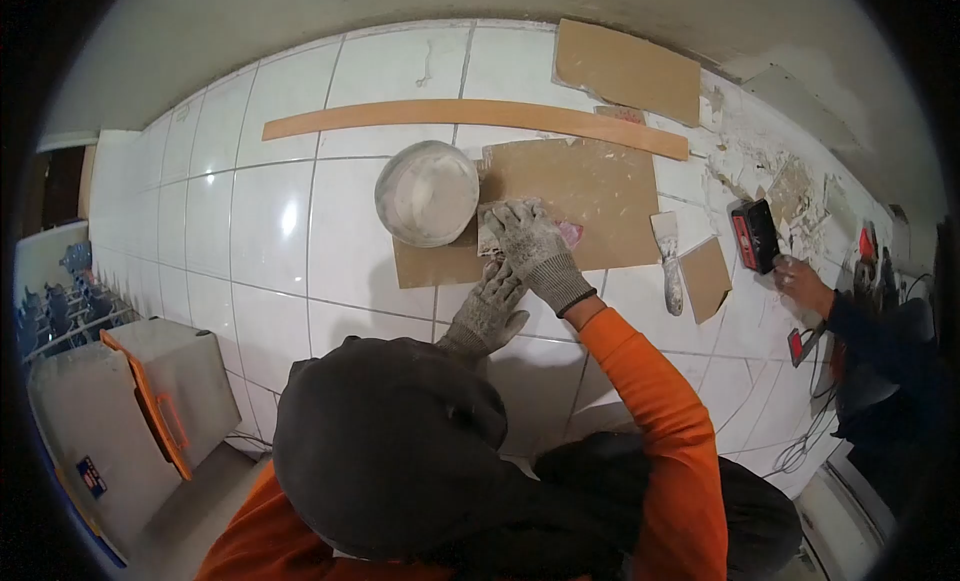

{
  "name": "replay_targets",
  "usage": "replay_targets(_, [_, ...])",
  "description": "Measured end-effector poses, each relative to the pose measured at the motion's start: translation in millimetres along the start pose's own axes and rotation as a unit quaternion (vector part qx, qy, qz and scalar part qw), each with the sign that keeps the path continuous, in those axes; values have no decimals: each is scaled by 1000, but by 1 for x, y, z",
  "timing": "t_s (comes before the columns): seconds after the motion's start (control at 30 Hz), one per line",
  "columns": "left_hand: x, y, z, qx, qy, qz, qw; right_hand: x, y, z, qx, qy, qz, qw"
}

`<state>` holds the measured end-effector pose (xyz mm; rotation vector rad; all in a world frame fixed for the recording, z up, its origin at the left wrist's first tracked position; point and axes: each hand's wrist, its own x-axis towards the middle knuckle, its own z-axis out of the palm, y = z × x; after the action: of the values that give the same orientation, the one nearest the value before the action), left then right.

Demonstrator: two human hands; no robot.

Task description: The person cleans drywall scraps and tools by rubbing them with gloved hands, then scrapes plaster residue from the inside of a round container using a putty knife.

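My right hand [535,246], in a grey knit glove, lies with fingers stretched over a small whitish piece [487,237] speckled with plaster. My left hand [487,316], also gloved, sits just below, its thumb apart and its fingers reaching toward the piece's lower edge, partly covered by the right hand. Under them is a brown board [620,201] on the tiles. A pink and white scrap [570,233] shows beside my right hand. Left of it stands a round bucket [427,194] with pale plaster inside.
A long wooden strip [470,113] lies behind the bucket. A putty knife [669,266] and a board offcut [706,281] lie to the right. Another person's hand [803,286] touches a black and red tool [755,236]. Grey bins [175,381] stand at the left.
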<state>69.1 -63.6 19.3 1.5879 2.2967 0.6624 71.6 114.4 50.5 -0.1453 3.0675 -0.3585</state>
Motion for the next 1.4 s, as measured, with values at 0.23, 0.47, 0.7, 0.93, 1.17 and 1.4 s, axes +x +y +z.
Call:
replay_targets(0.23, [-6,7,4,-1,-81,-87,993,-41,-11,10,-86,-40,22,995])
replay_targets(0.47, [-4,6,-3,1,-36,-23,999,-45,3,-28,-21,76,168,983])
replay_targets(0.7, [-1,4,3,17,-29,-17,999,-56,13,-26,-107,2,180,978])
replay_targets(0.93, [-5,0,9,-14,3,-15,1000,-105,-11,-11,-90,88,112,986])
replay_targets(1.17, [-4,1,3,-50,8,4,999,-80,9,-15,-61,2,150,987])
replay_targets(1.4, [-3,-1,6,-46,27,11,999,-97,-8,10,-140,75,60,986])
